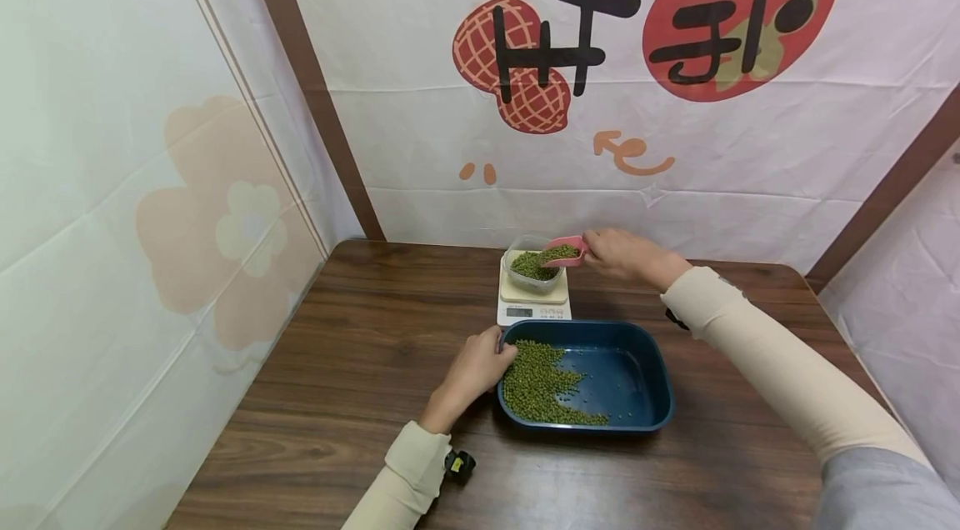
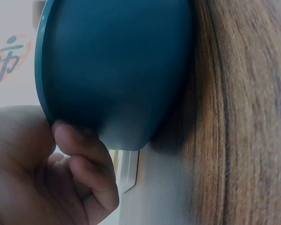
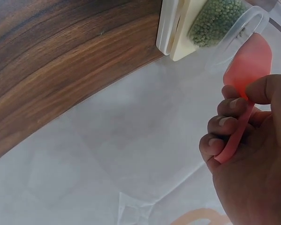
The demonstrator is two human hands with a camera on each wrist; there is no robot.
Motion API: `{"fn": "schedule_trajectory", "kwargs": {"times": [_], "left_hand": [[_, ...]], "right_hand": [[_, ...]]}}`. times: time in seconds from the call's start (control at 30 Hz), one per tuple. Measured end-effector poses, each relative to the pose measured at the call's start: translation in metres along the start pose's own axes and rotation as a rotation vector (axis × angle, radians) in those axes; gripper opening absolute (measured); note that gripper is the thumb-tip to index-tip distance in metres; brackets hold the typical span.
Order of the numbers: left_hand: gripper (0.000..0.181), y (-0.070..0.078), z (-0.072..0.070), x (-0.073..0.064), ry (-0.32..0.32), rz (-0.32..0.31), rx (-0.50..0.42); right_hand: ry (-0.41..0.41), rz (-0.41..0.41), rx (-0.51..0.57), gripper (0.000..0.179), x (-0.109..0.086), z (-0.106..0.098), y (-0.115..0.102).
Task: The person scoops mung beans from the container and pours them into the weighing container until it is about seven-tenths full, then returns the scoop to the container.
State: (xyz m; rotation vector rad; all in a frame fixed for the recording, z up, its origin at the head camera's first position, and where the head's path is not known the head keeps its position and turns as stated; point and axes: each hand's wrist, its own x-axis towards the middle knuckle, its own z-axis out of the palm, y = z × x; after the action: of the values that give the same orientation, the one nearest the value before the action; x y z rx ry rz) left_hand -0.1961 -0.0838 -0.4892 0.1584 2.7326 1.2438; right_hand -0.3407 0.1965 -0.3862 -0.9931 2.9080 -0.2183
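Note:
My right hand point(image 1: 617, 253) grips the handle of a pink scoop point(image 3: 250, 61), its fingers wrapped round it in the right wrist view. Green mung beans point(image 1: 561, 252) lie in the scoop, which is held over the rim of a clear plastic container point(image 1: 546, 283). More beans point(image 3: 218, 21) partly fill that container, which stands on a kitchen scale point(image 1: 533, 312). With thumb and curled fingers, my left hand point(image 1: 476, 365) holds the rim of a blue basin point(image 2: 117, 61) at its left end. Inside the basin, beans point(image 1: 536, 384) are heaped on the left side.
All of this stands on a dark wood-grain table point(image 1: 360, 363). The scale is near the table's back edge, just behind the basin. Printed cloth walls point(image 1: 420, 205) rise at the back and both sides. The digits on the scale's display are too small to read.

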Motion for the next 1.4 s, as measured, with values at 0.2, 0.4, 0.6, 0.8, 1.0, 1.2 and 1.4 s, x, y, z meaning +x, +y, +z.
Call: {"fn": "schedule_trajectory", "kwargs": {"times": [0.2, 0.4, 0.6, 0.8, 1.0, 1.2, 1.4], "left_hand": [[0.013, 0.000, 0.000, 0.000, 0.000, -0.001, -0.008], [0.014, 0.000, 0.000, 0.000, 0.000, 0.003, -0.002], [0.014, 0.000, 0.000, 0.000, 0.001, 0.003, 0.000], [0.013, 0.000, 0.001, 0.000, -0.004, -0.005, -0.002], [0.015, 0.000, 0.000, -0.001, -0.011, -0.010, -0.011], [0.014, 0.000, 0.000, 0.000, -0.010, -0.008, -0.009], [0.015, 0.000, 0.000, 0.000, -0.009, -0.004, -0.001]], "right_hand": [[-0.021, 0.013, -0.020, 0.012, 0.001, -0.003, 0.000], [-0.018, 0.004, -0.066, 0.012, 0.000, -0.006, -0.003], [0.016, -0.035, -0.124, 0.013, 0.001, -0.009, -0.003], [0.004, -0.016, -0.124, 0.012, 0.004, -0.012, -0.004], [0.015, -0.022, -0.192, 0.012, 0.008, -0.013, -0.008], [0.036, -0.077, -0.320, 0.016, 0.009, -0.015, -0.007], [0.054, -0.104, -0.416, 0.021, 0.011, -0.021, -0.008]]}}
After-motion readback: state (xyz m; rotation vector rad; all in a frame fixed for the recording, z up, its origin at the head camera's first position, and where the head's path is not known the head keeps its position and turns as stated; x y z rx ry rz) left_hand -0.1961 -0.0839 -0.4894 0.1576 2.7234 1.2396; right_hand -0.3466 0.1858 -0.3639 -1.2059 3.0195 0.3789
